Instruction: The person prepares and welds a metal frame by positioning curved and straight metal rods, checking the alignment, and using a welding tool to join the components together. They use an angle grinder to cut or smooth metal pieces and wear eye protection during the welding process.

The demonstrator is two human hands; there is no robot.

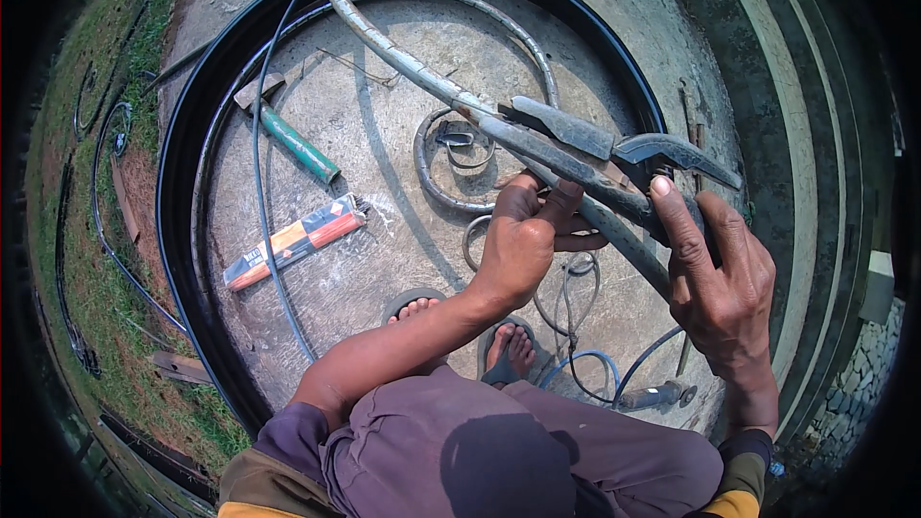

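Note:
A long curved metal bar with a scuffed, banded surface runs from the top of the view down toward my hands, where a grey clamp tool with a curved lever and a coil spring lies against it. My left hand is closed on the bar from below, its fingers partly hidden behind it. My right hand is closed around the tool's dark handle, thumb beside the spring. Just where tool and bar touch is hard to make out.
A large black hoop encircles a green-handled hammer, an electrode packet, smaller metal rings and cables. A grinder-like tool lies near my sandalled feet. Grass borders the concrete left, stepped edges right.

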